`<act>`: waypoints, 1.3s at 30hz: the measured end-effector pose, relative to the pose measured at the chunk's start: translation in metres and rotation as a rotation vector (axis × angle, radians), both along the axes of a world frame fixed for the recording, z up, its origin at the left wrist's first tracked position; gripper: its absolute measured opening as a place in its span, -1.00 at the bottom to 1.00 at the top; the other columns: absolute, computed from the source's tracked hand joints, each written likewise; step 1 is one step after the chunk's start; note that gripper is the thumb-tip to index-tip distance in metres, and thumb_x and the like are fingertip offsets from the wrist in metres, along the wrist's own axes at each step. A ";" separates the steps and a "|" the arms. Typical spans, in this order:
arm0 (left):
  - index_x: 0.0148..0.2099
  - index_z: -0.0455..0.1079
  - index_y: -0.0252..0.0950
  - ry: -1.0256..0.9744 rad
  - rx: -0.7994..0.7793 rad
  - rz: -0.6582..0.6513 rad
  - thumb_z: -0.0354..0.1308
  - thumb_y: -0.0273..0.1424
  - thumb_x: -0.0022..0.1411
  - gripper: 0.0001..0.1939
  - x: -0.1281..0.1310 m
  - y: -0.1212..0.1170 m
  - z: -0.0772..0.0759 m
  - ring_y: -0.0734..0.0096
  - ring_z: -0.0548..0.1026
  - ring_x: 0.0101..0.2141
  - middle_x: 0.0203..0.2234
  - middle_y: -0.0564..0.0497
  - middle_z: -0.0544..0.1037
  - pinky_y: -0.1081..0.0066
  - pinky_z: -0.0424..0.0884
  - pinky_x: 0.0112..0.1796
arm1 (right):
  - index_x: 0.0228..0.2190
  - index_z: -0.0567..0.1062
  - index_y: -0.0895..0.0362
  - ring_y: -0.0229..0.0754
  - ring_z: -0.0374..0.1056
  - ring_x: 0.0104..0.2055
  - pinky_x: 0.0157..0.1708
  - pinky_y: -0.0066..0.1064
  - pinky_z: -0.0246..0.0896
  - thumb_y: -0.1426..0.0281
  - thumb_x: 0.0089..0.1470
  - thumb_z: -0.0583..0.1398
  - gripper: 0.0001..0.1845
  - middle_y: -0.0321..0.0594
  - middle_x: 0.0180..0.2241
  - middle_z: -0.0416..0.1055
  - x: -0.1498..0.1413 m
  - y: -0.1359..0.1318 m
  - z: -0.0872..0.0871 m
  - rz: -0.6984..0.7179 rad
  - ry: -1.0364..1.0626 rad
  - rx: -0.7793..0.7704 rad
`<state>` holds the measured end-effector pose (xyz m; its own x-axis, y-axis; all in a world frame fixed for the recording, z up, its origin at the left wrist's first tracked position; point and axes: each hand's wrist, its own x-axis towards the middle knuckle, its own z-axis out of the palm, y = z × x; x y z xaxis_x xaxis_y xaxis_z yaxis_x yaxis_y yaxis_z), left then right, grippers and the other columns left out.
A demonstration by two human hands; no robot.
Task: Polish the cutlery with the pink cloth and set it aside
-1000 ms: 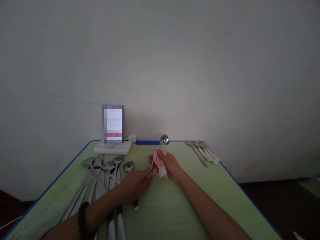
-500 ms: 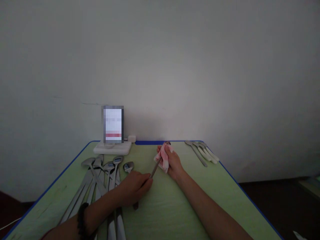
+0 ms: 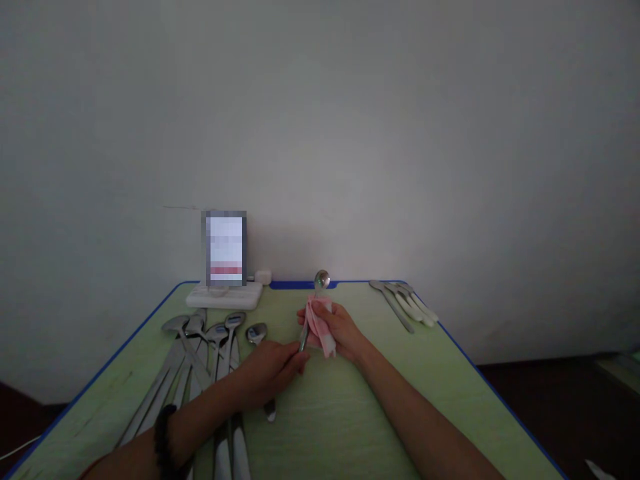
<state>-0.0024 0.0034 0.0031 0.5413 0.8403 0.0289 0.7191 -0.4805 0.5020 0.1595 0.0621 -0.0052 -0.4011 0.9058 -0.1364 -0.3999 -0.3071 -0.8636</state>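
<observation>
A metal spoon [image 3: 322,279] is held up over the middle of the table, its bowl pointing away from me. My left hand [image 3: 276,373] is closed round the lower end of its handle. Higher on the handle, my right hand [image 3: 341,328] grips a pink and white cloth [image 3: 321,327] that is folded round the spoon's neck. The cloth hides part of the handle. Another spoon [image 3: 257,332] lies just beyond my left hand, partly covered by it. Several larger metal spoons [image 3: 176,324] lie in a pile under and beside my left forearm.
A screen [image 3: 226,250] stands on a white base [image 3: 225,295] at the back left, with a white plug [image 3: 263,277] beside it. At the back right lie a spoon [image 3: 395,308] and several white-handled utensils [image 3: 423,313]. The green table [image 3: 340,427] has a blue edge against the wall.
My right hand and the cloth have slid down the handle towards me, uncovering the spoon's bowl. My left hand stays on the handle's end.
</observation>
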 end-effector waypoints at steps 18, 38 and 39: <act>-0.31 0.24 -0.25 -0.146 -0.062 0.068 -0.29 -0.29 0.31 -0.68 -0.001 0.000 0.001 0.45 0.33 -0.58 -0.65 0.13 0.31 0.49 0.19 -0.47 | -0.36 0.51 0.25 -0.27 0.39 -0.48 -0.51 -0.44 0.33 0.19 -0.17 0.28 -0.61 -0.12 -0.41 0.51 -0.001 0.001 -0.002 -0.010 -0.039 0.035; -0.45 0.39 -0.32 -0.125 -0.047 0.028 -0.17 -0.29 0.26 -0.61 0.000 0.004 -0.004 0.56 0.24 -0.67 -0.73 0.16 0.26 0.55 0.08 -0.57 | -0.40 0.50 0.26 -0.21 0.42 -0.42 -0.42 -0.39 0.34 0.21 -0.13 0.27 -0.66 -0.09 -0.41 0.52 -0.001 0.001 -0.003 0.050 -0.027 0.042; -0.48 0.38 -0.33 -0.116 -0.050 0.016 -0.15 -0.31 0.24 -0.62 -0.001 0.004 -0.004 0.58 0.22 -0.68 -0.74 0.16 0.23 0.55 0.06 -0.58 | -0.41 0.50 0.26 -0.21 0.43 -0.40 -0.41 -0.39 0.35 0.21 -0.13 0.26 -0.66 -0.09 -0.40 0.52 -0.002 0.002 -0.002 -0.001 0.010 0.008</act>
